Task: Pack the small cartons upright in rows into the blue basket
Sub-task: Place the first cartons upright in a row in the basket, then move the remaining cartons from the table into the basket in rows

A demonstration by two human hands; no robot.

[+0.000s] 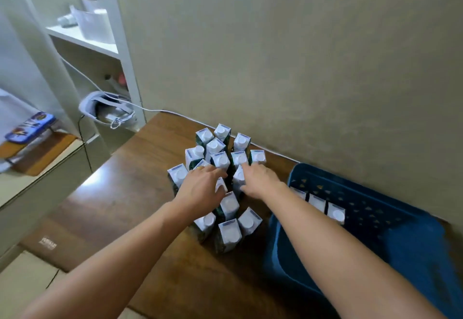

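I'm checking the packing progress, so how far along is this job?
Early. Three cartons already stand upright in a row in the blue basket. The left hand and right hand are both reaching into the cluster on the table. Over a dozen loose cartons are left.

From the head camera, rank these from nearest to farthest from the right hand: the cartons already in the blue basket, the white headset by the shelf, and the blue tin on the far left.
From the right hand:
1. Cartons in the blue basket, just to its right.
2. White headset, up left beside the shelf.
3. Blue tin, at the far left edge.
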